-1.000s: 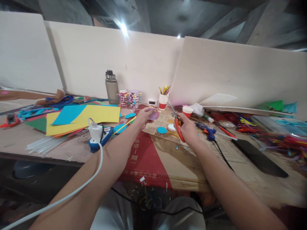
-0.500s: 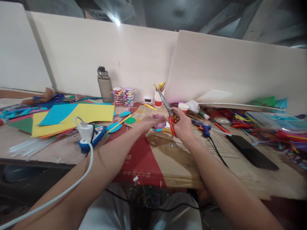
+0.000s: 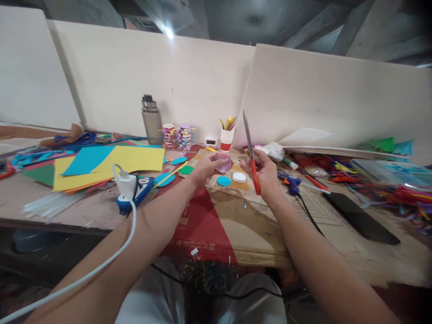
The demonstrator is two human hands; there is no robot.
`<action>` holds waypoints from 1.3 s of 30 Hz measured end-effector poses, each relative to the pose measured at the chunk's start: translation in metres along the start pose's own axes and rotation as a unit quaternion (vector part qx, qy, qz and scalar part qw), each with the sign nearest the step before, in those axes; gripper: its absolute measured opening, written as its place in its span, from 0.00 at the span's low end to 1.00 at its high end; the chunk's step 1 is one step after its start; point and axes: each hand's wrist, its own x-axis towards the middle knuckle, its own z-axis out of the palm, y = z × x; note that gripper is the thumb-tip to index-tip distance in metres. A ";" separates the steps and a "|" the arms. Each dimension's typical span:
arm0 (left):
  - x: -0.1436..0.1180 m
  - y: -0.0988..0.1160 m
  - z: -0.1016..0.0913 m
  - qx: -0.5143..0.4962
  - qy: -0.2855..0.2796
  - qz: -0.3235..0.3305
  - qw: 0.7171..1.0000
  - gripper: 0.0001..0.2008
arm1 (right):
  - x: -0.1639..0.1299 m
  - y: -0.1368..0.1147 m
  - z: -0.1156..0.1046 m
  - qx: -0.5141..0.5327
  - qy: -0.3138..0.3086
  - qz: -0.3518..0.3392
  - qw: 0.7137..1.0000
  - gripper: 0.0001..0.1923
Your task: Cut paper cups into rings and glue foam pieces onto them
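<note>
A cluttered craft table (image 3: 236, 225), covered in cardboard, runs along pale partition boards. At the centre of the frame your left hand (image 3: 202, 168) pinches one small pink paper disc (image 3: 223, 162), round and slightly cupped, lifted just above the table. Just right of it, your right hand (image 3: 265, 173) is clenched around one pair of red-handled scissors (image 3: 251, 150), blades together and pointing up. Below the disc lie one blue circle (image 3: 223, 181) and one white lid (image 3: 239, 177).
</note>
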 end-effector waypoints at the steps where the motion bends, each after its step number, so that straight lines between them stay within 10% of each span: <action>1: -0.001 0.002 0.001 -0.012 -0.005 0.013 1.000 0.18 | -0.001 -0.001 0.000 0.000 -0.008 -0.007 1.000 0.28; 9: -0.003 0.011 -0.001 -0.065 -0.008 0.075 0.995 0.16 | -0.001 -0.007 -0.001 -0.144 -0.041 -0.102 0.984 0.25; 26: 0.006 0.009 -0.008 -0.044 0.109 0.098 0.988 0.15 | -0.002 0.006 -0.004 -0.296 -0.055 -0.064 0.952 0.17; 39: 0.010 0.010 -0.010 -0.062 0.143 0.176 0.972 0.17 | -0.022 -0.027 0.007 -0.054 -0.274 0.132 0.951 0.15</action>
